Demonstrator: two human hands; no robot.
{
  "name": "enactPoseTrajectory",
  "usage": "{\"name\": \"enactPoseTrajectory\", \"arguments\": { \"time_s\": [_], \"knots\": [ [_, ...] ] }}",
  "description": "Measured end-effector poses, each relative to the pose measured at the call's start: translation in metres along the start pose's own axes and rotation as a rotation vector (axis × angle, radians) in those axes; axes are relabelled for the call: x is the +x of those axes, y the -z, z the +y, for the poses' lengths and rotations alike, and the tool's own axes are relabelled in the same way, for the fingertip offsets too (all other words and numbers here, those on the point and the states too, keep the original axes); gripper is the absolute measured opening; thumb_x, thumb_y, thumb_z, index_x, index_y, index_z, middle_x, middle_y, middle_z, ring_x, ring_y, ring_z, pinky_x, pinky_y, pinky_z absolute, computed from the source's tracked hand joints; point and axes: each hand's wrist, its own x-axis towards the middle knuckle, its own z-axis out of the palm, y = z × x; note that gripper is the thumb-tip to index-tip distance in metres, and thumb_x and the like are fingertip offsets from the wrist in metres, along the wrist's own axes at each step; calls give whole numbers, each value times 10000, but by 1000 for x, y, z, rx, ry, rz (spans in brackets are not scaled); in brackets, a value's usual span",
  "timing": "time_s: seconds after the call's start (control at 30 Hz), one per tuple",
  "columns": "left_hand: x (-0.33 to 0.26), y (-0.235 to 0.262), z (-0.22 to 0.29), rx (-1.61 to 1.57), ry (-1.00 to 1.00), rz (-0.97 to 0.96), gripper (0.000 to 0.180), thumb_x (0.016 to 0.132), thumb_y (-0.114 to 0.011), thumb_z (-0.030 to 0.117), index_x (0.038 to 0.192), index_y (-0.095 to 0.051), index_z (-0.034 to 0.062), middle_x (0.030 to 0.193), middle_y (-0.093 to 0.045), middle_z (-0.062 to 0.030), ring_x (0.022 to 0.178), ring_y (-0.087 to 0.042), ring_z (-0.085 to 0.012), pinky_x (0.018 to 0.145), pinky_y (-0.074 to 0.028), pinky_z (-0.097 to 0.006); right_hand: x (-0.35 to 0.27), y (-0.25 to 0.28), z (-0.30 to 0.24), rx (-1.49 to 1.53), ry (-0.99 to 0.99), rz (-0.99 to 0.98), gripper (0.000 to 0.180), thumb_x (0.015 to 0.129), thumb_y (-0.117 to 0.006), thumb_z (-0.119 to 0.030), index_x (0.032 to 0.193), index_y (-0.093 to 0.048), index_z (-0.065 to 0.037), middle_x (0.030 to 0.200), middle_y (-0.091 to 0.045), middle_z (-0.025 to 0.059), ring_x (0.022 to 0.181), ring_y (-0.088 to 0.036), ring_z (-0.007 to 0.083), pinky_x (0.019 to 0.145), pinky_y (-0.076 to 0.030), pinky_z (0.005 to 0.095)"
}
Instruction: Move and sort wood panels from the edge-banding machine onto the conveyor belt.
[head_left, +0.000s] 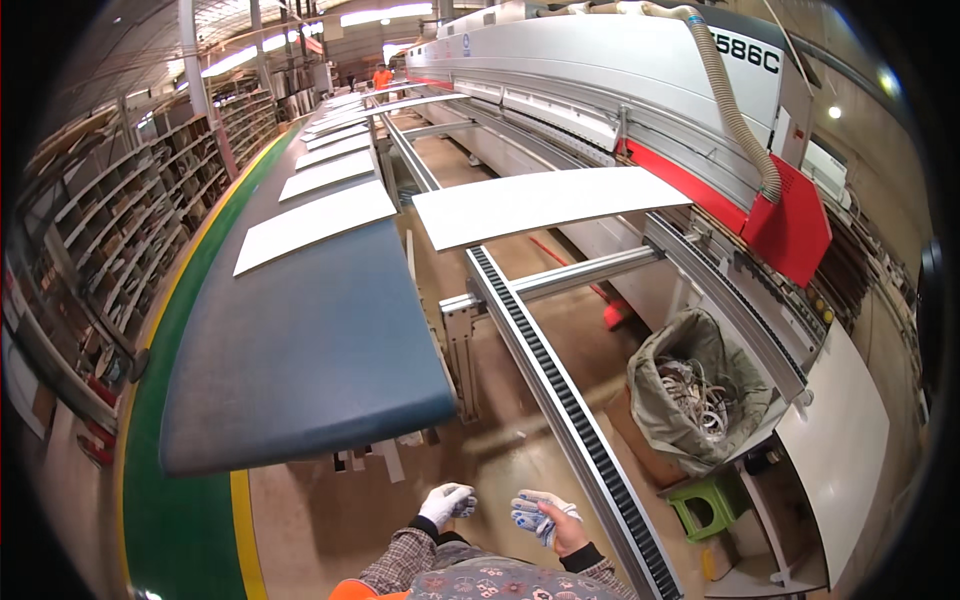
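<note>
My left hand [447,503] wears a white work glove, and its fingers are curled in with nothing visible in them. My right hand [560,528] shows bare skin at the thumb and grips a crumpled white glove with blue dots [528,512]. The hands are a small gap apart, low in the view above a brown floor. Ahead of them a blue conveyor belt [310,340] carries several white panels [315,225]. Another white panel [545,203] lies across the toothed rail [560,390] at a long grey and red machine [640,80].
A grey sack of scrap edging strips [700,395] stands by the machine, with a green stool [705,505] below it. Shelving [130,220] lines the left side beyond a green and yellow floor stripe [170,500]. A person in orange [382,77] stands far down the line.
</note>
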Motion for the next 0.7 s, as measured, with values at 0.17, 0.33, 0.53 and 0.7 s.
{"name": "enactPoseTrajectory", "arguments": {
  "time_s": [0.17,0.33,0.53,0.7],
  "knots": [
    [-7,-19,2,67,22,9,306,873,-627,301,997,-595,23,844,-659,-94,669,-630,-160,628,-531,-281,-34,16,3,-13,39,50,412,918,-502,-155,1265,-451,60,1174,-578,214,1047,-600,299,898,-501,390],
    [10,-33,14,85,26,-59,349,875,-619,358,1012,-597,37,849,-655,-70,678,-623,-138,630,-524,-274,-48,14,2,-7,107,86,397,915,-494,-145,1255,-461,57,1170,-582,211,1045,-602,295,903,-499,397],
    [19,-43,31,-22,37,-209,380,902,-581,354,1057,-580,7,843,-643,-66,710,-627,-164,656,-522,-295,-55,24,15,14,131,176,386,903,-490,-133,1240,-475,55,1169,-582,213,1045,-601,296,900,-502,406],
    [20,-35,47,-101,51,-229,393,897,-585,382,1054,-574,22,826,-630,-41,680,-613,-147,636,-515,-279,-53,19,24,27,138,209,383,897,-496,-129,1233,-481,53,1165,-585,210,1044,-601,292,893,-506,402]
  ]
}}
